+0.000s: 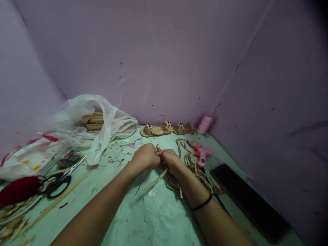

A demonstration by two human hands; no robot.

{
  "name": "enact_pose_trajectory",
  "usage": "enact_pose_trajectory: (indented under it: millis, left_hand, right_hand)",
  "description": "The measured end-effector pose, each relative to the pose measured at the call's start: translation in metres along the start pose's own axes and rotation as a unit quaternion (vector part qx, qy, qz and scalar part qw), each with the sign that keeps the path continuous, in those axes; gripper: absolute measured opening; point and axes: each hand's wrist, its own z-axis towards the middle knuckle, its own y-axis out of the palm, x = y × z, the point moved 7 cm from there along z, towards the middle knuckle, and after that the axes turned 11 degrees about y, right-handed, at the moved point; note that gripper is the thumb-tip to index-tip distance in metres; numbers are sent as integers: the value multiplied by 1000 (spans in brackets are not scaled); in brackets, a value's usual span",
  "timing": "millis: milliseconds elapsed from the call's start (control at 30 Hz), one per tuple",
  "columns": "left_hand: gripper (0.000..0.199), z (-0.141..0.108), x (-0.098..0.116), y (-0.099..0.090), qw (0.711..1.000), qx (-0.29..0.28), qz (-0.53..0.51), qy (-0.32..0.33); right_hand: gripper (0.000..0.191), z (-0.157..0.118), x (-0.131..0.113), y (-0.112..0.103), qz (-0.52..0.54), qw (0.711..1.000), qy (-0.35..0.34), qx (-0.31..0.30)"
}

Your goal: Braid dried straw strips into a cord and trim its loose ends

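My left hand (146,155) and my right hand (170,160) meet over the middle of the table, fingers closed on a braided piece of straw-coloured fibre (158,147). Its tip shows just above the fingers; the rest of the grip is hidden by the hands. A flat loose strand (156,180) trails down to the left from between them. Beside and beneath my right hand lies a long braided fibre cord (191,160) in loose loops. The right wrist wears a dark band (202,202).
Along the wall sit small woven slippers (162,129) with red and white beads. A pink thread spool (205,124), pink glue gun (201,152) and black phone-like slab (251,201) are right. Left are a plastic bag (112,119), scissors (60,181) and red yarn (19,190).
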Motion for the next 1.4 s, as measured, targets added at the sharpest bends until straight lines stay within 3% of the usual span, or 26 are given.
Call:
enact_pose_trajectory:
  millis: [167, 300, 400, 500, 567, 700, 900, 967, 1067, 1167, 1267, 1400]
  left_hand:
    - [21, -9, 20, 9, 995, 29, 76, 51]
    - [13, -8, 14, 6, 994, -38, 72, 72]
    - [10, -3, 2, 2, 994, -85, -39, 56]
    - [11, 6, -16, -4, 978, -25, -203, -29]
    - [10, 9, -23, 6, 951, -27, -297, -80]
    - [12, 11, -22, 31, 917, -105, -372, -96]
    - [22, 13, -34, 35, 928, -89, -340, -128]
    - [22, 15, -35, 33, 937, -64, -318, -130]
    - [18, 18, -34, 31, 947, -27, -298, -119]
    - [17, 20, -33, 32, 951, -12, -289, -112]
    - [17, 19, -31, 31, 949, -4, -298, -107]
    - [20, 14, -28, 30, 937, -18, -331, -108]
  right_hand:
    - [11, -6, 1, 1, 83, 996, 28, -33]
    - [9, -9, -1, 2, 98, 993, 34, -64]
    - [9, -10, -2, 2, 90, 992, 37, -83]
    - [9, -9, -2, 3, 75, 992, 34, -91]
    - [8, -7, -2, 3, 58, 994, 27, -90]
    - [8, -2, -1, 1, 8, 997, 3, -83]
    - [7, -2, -11, -7, -102, 990, -94, -29]
    - [9, -10, -20, -8, -177, 972, -157, 9]
    - [18, -23, -31, -8, -331, 915, -214, 81]
    - [19, -26, -33, -16, -382, 903, -158, 120]
    - [19, -29, -31, -16, -379, 914, -110, 90]
    - [19, -43, -37, -3, -384, 907, -155, 78]
